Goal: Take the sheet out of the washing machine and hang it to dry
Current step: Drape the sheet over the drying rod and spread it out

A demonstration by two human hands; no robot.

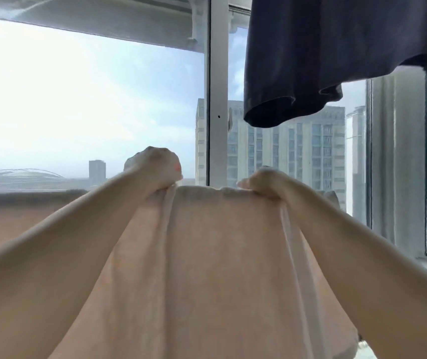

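Both arms are stretched forward and up, fists side by side at the middle of the view. The left hand (159, 168) is balled tight on a bunched fold of the sheet (207, 268); the right hand (264, 183) is clenched on the same top edge, a little lower. Hands are apart, with a flat span of cloth pulled taut between them.

The sheet is pale pink-beige and hangs down from the two grips toward the camera, filling the lower middle of the view. Long vertical creases run down from each fist. More of the same cloth spreads off to the left at about the same height, its top edge level — whatever it rests on is hidden, so I can't tell whether it lies over a rail.

Room: a glazed balcony or window bay. A white window frame (217, 86) runs vertically just right of centre, with big panes on both sides and a sliding pane edge further right. A dark navy garment (311, 55) hangs from above at top right, its hem well above the right fist and not touching the sheet. A white overhead fixture (103, 19) crosses the top left. Outside: bright hazy sky, high-rise blocks (305, 151) to the right, a low domed roof far left.
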